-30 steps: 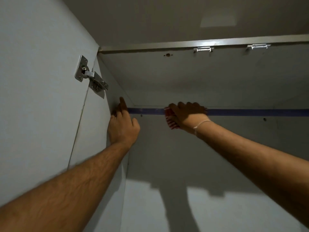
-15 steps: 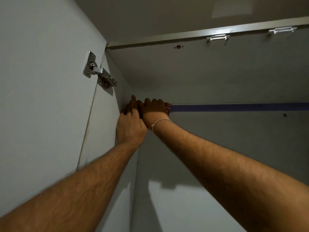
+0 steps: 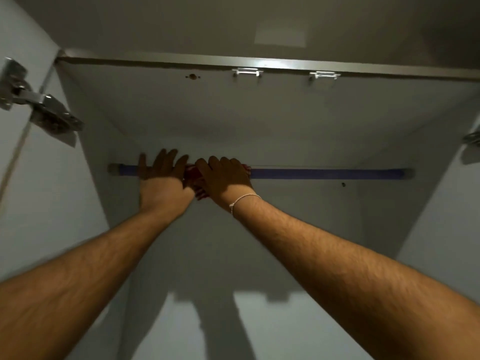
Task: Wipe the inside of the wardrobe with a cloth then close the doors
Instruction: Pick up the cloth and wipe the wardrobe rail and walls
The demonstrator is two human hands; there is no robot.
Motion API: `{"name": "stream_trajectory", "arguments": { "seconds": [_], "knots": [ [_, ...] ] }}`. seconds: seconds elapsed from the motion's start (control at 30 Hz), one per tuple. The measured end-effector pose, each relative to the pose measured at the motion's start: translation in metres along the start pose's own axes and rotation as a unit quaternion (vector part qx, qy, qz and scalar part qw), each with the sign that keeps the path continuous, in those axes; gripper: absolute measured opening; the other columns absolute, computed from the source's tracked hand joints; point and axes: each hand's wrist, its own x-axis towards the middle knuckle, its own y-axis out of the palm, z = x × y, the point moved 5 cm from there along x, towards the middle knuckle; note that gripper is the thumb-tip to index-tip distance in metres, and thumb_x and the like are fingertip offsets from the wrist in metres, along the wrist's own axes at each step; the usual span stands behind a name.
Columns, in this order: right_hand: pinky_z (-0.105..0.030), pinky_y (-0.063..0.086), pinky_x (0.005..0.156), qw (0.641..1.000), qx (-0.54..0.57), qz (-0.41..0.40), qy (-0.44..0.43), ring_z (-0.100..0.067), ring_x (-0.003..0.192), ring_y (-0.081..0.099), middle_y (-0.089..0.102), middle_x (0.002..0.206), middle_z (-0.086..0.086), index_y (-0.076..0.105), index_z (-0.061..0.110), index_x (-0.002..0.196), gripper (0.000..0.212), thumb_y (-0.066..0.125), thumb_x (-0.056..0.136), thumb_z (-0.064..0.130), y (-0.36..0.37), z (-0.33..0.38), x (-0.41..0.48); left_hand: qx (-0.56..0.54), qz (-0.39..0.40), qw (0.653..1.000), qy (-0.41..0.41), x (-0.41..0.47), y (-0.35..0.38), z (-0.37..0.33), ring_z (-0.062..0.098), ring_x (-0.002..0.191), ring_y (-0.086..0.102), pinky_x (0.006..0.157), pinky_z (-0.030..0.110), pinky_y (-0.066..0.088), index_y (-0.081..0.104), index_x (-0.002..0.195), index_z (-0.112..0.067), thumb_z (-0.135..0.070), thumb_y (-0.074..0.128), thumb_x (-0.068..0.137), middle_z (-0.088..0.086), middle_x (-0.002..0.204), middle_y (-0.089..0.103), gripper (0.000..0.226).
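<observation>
Up inside the wardrobe (image 3: 259,120), the left hand (image 3: 163,183) lies open-fingered across the blue rail (image 3: 324,173) beside the right hand (image 3: 223,180), which presses a mostly hidden red cloth (image 3: 191,172) against it, with bare rail free rightward to the side wall.

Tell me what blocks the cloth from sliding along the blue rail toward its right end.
Nothing visible does. The red cloth sits under the right hand on the blue rail, whose length to the right end is bare. The left hand lies on the other side.
</observation>
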Motion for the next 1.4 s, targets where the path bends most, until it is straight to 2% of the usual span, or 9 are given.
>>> {"name": "stream_trajectory", "arguments": {
  "seconds": [0.13,0.23,0.4,0.63,0.87,1.07,1.2,1.3,1.4],
  "knots": [
    [-0.048,0.05,0.098,1.0,-0.005,0.019,0.009,-0.036,0.114,0.065,0.066,0.13,-0.013,0.044,0.013,0.156,0.064,0.067,0.101,0.037,-0.001,-0.048,-0.028,-0.1,-0.013,0.994,0.033,-0.001,0.011,-0.076,0.024,0.141,0.055,0.137,0.049,0.011,0.059,0.144,-0.024,-0.036,0.061,0.097,0.002,0.145,0.066,0.049],
    [-0.045,0.05,0.096,1.0,-0.021,-0.003,0.014,-0.032,0.109,0.067,0.068,0.123,-0.009,0.052,0.017,0.147,0.056,0.066,0.101,0.044,-0.004,-0.082,-0.05,-0.121,-0.035,0.992,0.024,-0.006,0.019,-0.099,0.033,0.127,0.059,0.134,0.05,0.02,0.064,0.136,-0.023,-0.035,0.06,0.092,0.006,0.126,0.072,0.046],
    [-0.046,0.052,0.093,0.998,-0.039,-0.011,0.048,-0.031,0.103,0.068,0.068,0.12,-0.006,0.057,0.021,0.14,0.045,0.052,0.106,0.05,-0.01,-0.144,-0.088,-0.131,-0.079,0.988,0.013,-0.006,0.023,-0.096,0.04,0.111,0.059,0.122,0.053,0.038,0.066,0.117,-0.011,-0.015,0.064,0.089,0.014,0.107,0.072,0.028],
    [-0.043,0.052,0.088,0.996,-0.036,-0.023,0.072,-0.03,0.096,0.068,0.071,0.114,-0.004,0.062,0.02,0.134,0.041,0.061,0.103,0.048,-0.019,-0.215,-0.135,-0.097,-0.079,0.991,0.044,-0.006,0.027,-0.095,0.038,0.111,0.062,0.133,0.05,0.022,0.065,0.118,-0.014,-0.015,0.066,0.088,0.01,0.106,0.071,0.03],
    [-0.044,0.056,0.082,0.989,-0.046,0.024,0.136,-0.03,0.094,0.069,0.07,0.113,-0.001,0.059,0.026,0.134,0.046,0.06,0.101,0.058,-0.036,-0.291,-0.178,-0.079,-0.082,0.992,0.055,-0.007,0.024,-0.096,0.036,0.111,0.064,0.135,0.051,0.018,0.066,0.121,-0.014,-0.015,0.068,0.088,0.009,0.105,0.071,0.034],
    [-0.042,0.054,0.08,0.982,-0.048,0.069,0.169,-0.04,0.095,0.07,0.073,0.109,-0.012,0.063,0.018,0.128,0.045,0.076,0.094,0.044,-0.054,-0.339,-0.205,-0.063,-0.089,0.993,0.054,-0.007,0.027,-0.095,0.039,0.111,0.064,0.134,0.053,0.018,0.065,0.121,-0.013,-0.016,0.071,0.086,0.012,0.105,0.07,0.036],
    [-0.044,0.054,0.088,0.977,-0.031,0.094,0.189,-0.039,0.103,0.07,0.074,0.114,-0.012,0.066,0.016,0.128,0.035,0.071,0.098,0.031,-0.052,-0.335,-0.202,-0.054,-0.098,0.992,0.06,-0.008,0.03,-0.097,0.04,0.107,0.063,0.133,0.05,0.017,0.065,0.12,-0.011,-0.013,0.072,0.082,0.013,0.103,0.07,0.039],
    [-0.041,0.052,0.097,0.984,-0.065,0.036,0.161,-0.035,0.112,0.07,0.074,0.122,-0.011,0.069,0.011,0.132,0.032,0.063,0.103,0.024,-0.053,-0.331,-0.213,-0.049,-0.085,0.993,0.064,-0.008,0.029,-0.096,0.038,0.107,0.064,0.133,0.045,0.012,0.064,0.123,-0.013,-0.014,0.073,0.081,0.011,0.103,0.07,0.043],
    [-0.05,0.055,0.106,0.988,-0.049,-0.044,0.14,-0.042,0.12,0.068,0.071,0.131,-0.02,0.066,0.004,0.14,0.044,0.072,0.097,0.007,-0.058,-0.324,-0.229,-0.034,-0.064,0.995,0.07,-0.008,0.025,-0.097,0.037,0.109,0.065,0.134,0.05,0.013,0.065,0.126,-0.013,-0.017,0.075,0.08,0.01,0.105,0.071,0.048]
  ]
}}
